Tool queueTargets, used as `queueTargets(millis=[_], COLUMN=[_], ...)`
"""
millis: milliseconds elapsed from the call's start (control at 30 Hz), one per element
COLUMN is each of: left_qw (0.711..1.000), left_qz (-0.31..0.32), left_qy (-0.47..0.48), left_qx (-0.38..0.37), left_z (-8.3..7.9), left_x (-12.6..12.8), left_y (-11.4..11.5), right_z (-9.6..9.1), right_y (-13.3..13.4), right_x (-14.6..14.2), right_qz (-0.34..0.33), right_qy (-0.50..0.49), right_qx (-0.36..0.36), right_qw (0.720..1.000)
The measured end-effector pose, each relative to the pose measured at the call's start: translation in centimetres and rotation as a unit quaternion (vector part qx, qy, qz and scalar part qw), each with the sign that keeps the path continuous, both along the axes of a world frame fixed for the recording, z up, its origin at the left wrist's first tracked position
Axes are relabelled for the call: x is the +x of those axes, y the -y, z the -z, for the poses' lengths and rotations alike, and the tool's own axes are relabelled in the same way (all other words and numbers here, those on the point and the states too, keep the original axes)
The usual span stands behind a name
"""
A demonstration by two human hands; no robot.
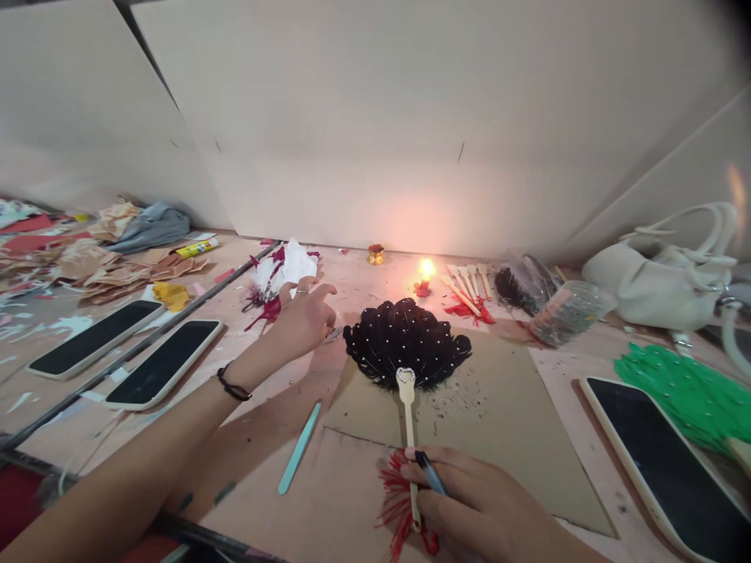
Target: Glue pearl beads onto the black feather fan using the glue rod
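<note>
We steady the black feather fan (pixel 406 341) on the cardboard (pixel 498 422).
Our right hand (pixel 475 500) clamps its handle (pixel 409 422) and a pen (pixel 430 471); our left hand (pixel 305 317), fingers loosely apart, reaches beside the fan.

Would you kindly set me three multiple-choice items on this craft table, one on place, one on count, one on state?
1. Where does the black feather fan lie?
A on the brown card
B on a phone
C in the white bag

2. How many phones lie to the left of the left hand?
A one
B two
C four

3. What state is the candle in?
A unlit
B lit
C toppled

Answers: 1 A, its feathers rest on the brown card. 2 B, the two phones lie side by side. 3 B, a flame glows on it.
</note>
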State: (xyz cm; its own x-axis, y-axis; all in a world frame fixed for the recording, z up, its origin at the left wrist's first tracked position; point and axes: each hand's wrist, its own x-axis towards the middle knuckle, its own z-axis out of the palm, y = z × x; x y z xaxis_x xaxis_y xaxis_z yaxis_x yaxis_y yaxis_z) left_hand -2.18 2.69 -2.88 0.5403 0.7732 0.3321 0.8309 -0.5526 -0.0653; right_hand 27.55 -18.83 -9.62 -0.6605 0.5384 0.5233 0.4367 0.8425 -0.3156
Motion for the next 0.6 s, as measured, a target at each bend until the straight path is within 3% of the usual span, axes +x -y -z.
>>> queueTargets(millis=[167, 400, 600], left_qw=[1.0, 0.998, 0.996], left_qz=[0.01, -0.015, -0.019], left_qy=[0.02, 0.062, 0.089], left_qx=[-0.005, -0.006, -0.003], left_z=[-0.2, -1.0, -1.7], left_x=[0.0, 0.2, 0.6], left_y=[0.0, 0.0, 0.2], right_z=[0.0, -1.4, -0.9], right_y=[-0.1, -0.4, -0.5], right_x=[-0.5, 0.0, 0.0], right_qz=[0.016, -0.015, -0.006], right_qy=[-0.012, 0.012, 0.01], right_qx=[0.021, 0.069, 0.074], right_qw=[1.0, 0.997, 0.997])
